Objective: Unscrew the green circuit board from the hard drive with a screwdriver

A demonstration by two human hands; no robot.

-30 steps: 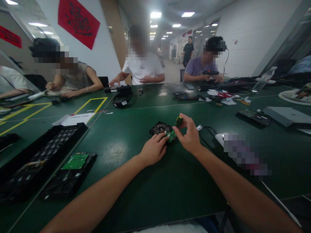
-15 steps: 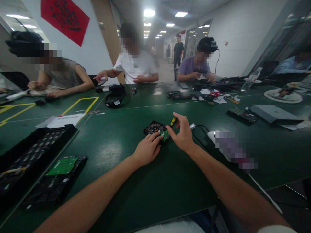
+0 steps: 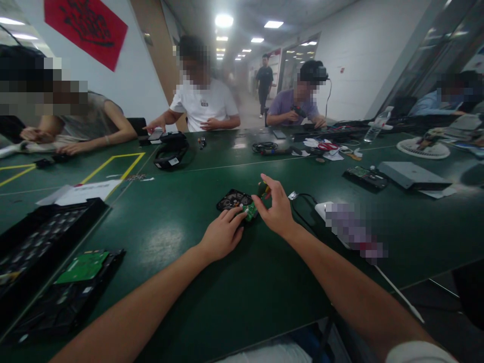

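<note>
Long dark-green table (image 3: 242, 302) in a busy office, red paper sign (image 3: 88, 27) up in the upper left of the frame. Your left hand (image 3: 222, 236) has its fingers down on a small green circuit board (image 3: 249, 212), dead centre, beside a flat black open-framed part (image 3: 229, 200); can't tell if you're pinching it. Your right hand (image 3: 278, 209) is closed round a stubby dark handle with yellow patches (image 3: 262, 189), just above that board. Lower left, there's a black flat unit with a green panel (image 3: 83, 267).
</note>
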